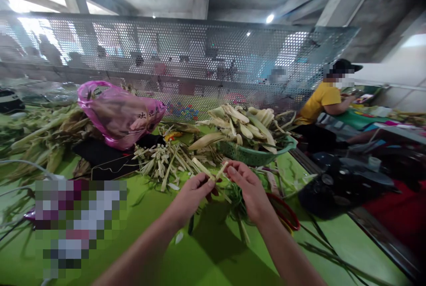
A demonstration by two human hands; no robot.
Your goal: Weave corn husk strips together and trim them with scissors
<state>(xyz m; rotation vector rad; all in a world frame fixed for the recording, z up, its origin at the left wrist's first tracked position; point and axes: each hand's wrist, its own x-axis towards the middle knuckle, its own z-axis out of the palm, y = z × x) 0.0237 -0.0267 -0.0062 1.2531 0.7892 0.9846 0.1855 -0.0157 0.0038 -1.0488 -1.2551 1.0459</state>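
Note:
My left hand (193, 195) is closed, its thumb and fingers pinching a pale, flat strip of husk (201, 167) that sticks up to the left. My right hand (248, 186) grips a second upright end (222, 170) of pale husk between thumb and fingertips, and the two pieces meet between the hands. I cannot tell whether they are one folded strip. Below my right hand lies a tangle of thin green strands (235, 195). A heap of cut pale stalk pieces (158, 159) lies beyond my left hand.
A green basket (258, 156) holds pale husks (244, 124). A pink plastic bag (120, 111) stands left of it, near leafy stalks (49, 137). A black bag (333, 186) and red hoop (284, 210) lie right. A person in yellow (319, 99) sits beyond a perforated screen (186, 60).

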